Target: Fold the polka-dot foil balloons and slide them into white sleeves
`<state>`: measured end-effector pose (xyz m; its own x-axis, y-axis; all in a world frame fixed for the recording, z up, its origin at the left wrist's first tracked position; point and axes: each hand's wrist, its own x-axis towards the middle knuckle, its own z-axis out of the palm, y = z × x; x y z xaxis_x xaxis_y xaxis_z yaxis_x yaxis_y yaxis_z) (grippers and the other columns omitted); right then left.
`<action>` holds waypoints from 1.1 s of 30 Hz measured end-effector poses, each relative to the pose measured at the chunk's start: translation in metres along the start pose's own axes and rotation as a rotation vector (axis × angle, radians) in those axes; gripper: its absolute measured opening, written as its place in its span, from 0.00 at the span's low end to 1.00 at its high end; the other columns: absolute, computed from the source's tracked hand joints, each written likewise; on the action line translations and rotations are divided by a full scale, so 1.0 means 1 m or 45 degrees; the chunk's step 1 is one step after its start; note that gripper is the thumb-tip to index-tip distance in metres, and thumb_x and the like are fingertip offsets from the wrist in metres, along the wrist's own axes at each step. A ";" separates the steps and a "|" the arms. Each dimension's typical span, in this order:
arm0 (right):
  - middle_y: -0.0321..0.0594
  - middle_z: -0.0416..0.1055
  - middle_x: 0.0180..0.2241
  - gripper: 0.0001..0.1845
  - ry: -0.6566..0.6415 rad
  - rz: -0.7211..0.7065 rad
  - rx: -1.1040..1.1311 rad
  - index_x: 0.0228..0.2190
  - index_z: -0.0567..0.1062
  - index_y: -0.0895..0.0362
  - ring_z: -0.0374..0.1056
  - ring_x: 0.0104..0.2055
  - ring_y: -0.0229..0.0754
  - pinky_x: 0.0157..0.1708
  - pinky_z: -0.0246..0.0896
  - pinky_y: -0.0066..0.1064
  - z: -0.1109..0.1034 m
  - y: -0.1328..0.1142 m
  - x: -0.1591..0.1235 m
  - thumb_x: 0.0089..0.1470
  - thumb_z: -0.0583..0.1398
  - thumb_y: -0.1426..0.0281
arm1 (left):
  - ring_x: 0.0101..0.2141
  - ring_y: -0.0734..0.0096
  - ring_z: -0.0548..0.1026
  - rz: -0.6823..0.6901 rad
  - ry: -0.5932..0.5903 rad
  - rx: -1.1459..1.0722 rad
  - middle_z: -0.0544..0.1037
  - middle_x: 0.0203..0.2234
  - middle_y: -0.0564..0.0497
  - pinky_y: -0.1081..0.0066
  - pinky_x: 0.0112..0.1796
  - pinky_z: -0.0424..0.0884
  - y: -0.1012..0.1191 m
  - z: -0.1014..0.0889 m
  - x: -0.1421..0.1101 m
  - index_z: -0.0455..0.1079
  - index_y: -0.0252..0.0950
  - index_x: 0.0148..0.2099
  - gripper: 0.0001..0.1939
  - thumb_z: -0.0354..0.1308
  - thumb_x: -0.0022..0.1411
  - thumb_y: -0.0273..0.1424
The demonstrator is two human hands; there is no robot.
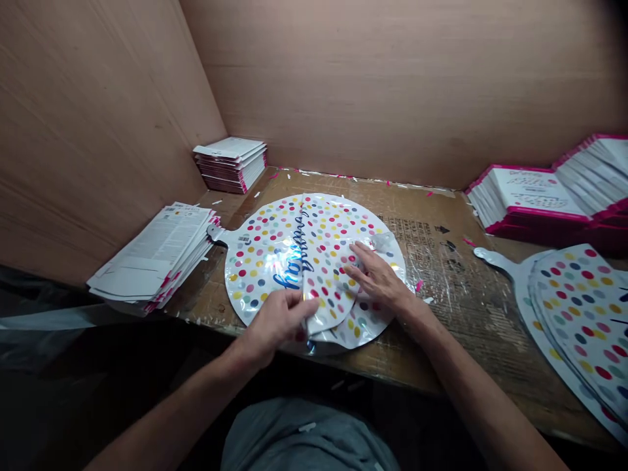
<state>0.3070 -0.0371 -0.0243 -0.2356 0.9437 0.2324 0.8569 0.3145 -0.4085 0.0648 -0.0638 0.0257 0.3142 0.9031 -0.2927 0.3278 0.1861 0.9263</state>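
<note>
The left hand point(272, 327) pinches the fold of a round white polka-dot foil balloon point(258, 261), while the open right hand point(377, 275) presses flat on it. One side is folded over; the left side lies unfolded.

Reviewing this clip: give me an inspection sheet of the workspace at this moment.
surface: worn brown cardboard-topped workbench, patched with shiny clear tape.
job's things: round white polka-dot foil balloon with blue script lettering, folded over on itself; similar polka-dot foil balloons lie at right.
clutter: small pink and white scraps along the bench's back edge.
grippers: left hand pinches the balloon's fold between its fingers; right hand lies flat on the balloon.
cables: nothing seen.
surroundings: tan wood-grain panel walls; stacks of white printed cards at left; a white card stack at back; pink-edged white card packs at right.
</note>
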 end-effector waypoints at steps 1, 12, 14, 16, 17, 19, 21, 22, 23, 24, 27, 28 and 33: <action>0.54 0.57 0.65 0.36 0.041 -0.042 0.120 0.65 0.58 0.58 0.54 0.67 0.54 0.61 0.55 0.52 -0.007 -0.011 -0.010 0.64 0.48 0.49 | 0.21 0.69 0.70 -0.089 -0.068 -0.238 0.73 0.20 0.50 0.71 0.22 0.67 0.013 -0.001 0.002 0.69 0.37 0.23 0.16 0.60 0.53 0.43; 0.50 0.75 0.51 0.28 0.176 -0.494 -0.039 0.60 0.66 0.59 0.72 0.53 0.49 0.49 0.71 0.39 -0.016 -0.026 -0.043 0.58 0.54 0.75 | 0.55 0.51 0.70 0.861 0.239 0.696 0.76 0.52 0.40 0.55 0.56 0.65 0.000 -0.051 0.064 0.74 0.35 0.51 0.37 0.41 0.63 0.60; 0.43 0.79 0.43 0.25 -0.112 -0.375 0.060 0.53 0.74 0.56 0.77 0.42 0.45 0.39 0.73 0.33 -0.041 -0.022 -0.006 0.53 0.55 0.77 | 0.60 0.52 0.65 0.893 -0.128 0.699 0.72 0.57 0.42 0.54 0.59 0.60 -0.016 -0.060 0.084 0.70 0.36 0.58 0.44 0.31 0.63 0.62; 0.36 0.80 0.30 0.18 -0.457 -0.212 0.197 0.41 0.80 0.54 0.75 0.29 0.40 0.28 0.69 0.27 -0.069 -0.020 0.047 0.50 0.56 0.77 | 0.58 0.53 0.69 0.778 -0.279 0.638 0.74 0.56 0.45 0.57 0.58 0.63 -0.027 -0.065 0.098 0.71 0.38 0.58 0.44 0.27 0.64 0.61; 0.36 0.79 0.27 0.14 -0.621 -0.133 0.281 0.35 0.81 0.55 0.73 0.27 0.39 0.26 0.67 0.26 -0.081 -0.019 0.074 0.51 0.57 0.75 | 0.54 0.55 0.72 0.706 -0.263 0.605 0.77 0.53 0.46 0.59 0.55 0.66 -0.030 -0.064 0.103 0.72 0.39 0.57 0.41 0.31 0.65 0.60; 0.37 0.76 0.25 0.10 -0.598 0.115 0.400 0.29 0.80 0.58 0.70 0.25 0.38 0.25 0.64 0.26 -0.098 -0.014 0.118 0.53 0.58 0.69 | 0.43 0.59 0.77 0.545 -0.077 0.574 0.81 0.43 0.48 0.65 0.44 0.71 -0.030 -0.058 0.112 0.74 0.39 0.51 0.31 0.44 0.64 0.56; 0.38 0.75 0.26 0.16 -0.300 0.284 0.472 0.30 0.79 0.60 0.69 0.27 0.39 0.25 0.63 0.27 -0.101 -0.002 0.134 0.54 0.60 0.59 | 0.34 0.64 0.77 0.361 0.206 0.610 0.80 0.31 0.51 0.70 0.34 0.69 -0.026 -0.049 0.121 0.76 0.37 0.40 0.20 0.53 0.63 0.48; 0.39 0.75 0.29 0.19 -0.130 0.320 0.529 0.33 0.79 0.59 0.70 0.29 0.39 0.26 0.63 0.27 -0.097 0.006 0.130 0.53 0.61 0.55 | 0.31 0.65 0.76 0.283 0.331 0.631 0.78 0.27 0.51 0.71 0.32 0.67 -0.024 -0.045 0.126 0.75 0.37 0.35 0.17 0.54 0.62 0.44; 0.40 0.76 0.32 0.23 0.029 0.323 0.607 0.38 0.78 0.58 0.70 0.33 0.41 0.29 0.64 0.27 -0.089 0.016 0.119 0.51 0.62 0.51 | 0.30 0.66 0.75 0.229 0.420 0.648 0.77 0.25 0.52 0.72 0.30 0.66 -0.021 -0.042 0.131 0.73 0.36 0.31 0.16 0.54 0.62 0.42; 0.41 0.76 0.36 0.27 0.142 0.351 0.706 0.42 0.77 0.57 0.71 0.35 0.42 0.31 0.65 0.28 -0.079 0.028 0.104 0.50 0.62 0.49 | 0.30 0.66 0.75 0.195 0.462 0.659 0.76 0.24 0.52 0.72 0.30 0.65 -0.019 -0.039 0.137 0.72 0.36 0.30 0.15 0.54 0.62 0.40; 0.40 0.74 0.29 0.28 0.307 0.553 0.666 0.34 0.77 0.58 0.68 0.29 0.41 0.25 0.61 0.28 -0.039 0.063 0.055 0.43 0.65 0.46 | 0.33 0.64 0.76 0.148 0.477 0.657 0.78 0.27 0.51 0.70 0.34 0.67 -0.016 -0.036 0.152 0.74 0.36 0.40 0.10 0.57 0.61 0.36; 0.38 0.72 0.24 0.27 0.393 0.627 0.587 0.29 0.76 0.58 0.65 0.26 0.40 0.23 0.58 0.28 -0.027 0.073 0.045 0.46 0.62 0.45 | 0.36 0.63 0.77 0.127 0.493 0.665 0.79 0.29 0.50 0.69 0.37 0.68 -0.016 -0.035 0.155 0.73 0.36 0.46 0.13 0.58 0.60 0.35; 0.37 0.69 0.19 0.23 0.382 0.791 0.132 0.24 0.75 0.57 0.66 0.25 0.43 0.25 0.55 0.30 0.001 0.094 0.047 0.50 0.57 0.50 | 0.51 0.56 0.74 0.224 0.708 0.921 0.75 0.52 0.38 0.64 0.49 0.70 -0.015 -0.025 0.155 0.58 0.29 0.64 0.29 0.57 0.63 0.32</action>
<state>0.3765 0.0369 -0.0525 0.4339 0.8874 0.1560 0.7400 -0.2522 -0.6235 0.0868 0.0830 -0.0278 0.0007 0.9859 0.1673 0.8505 -0.0886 0.5185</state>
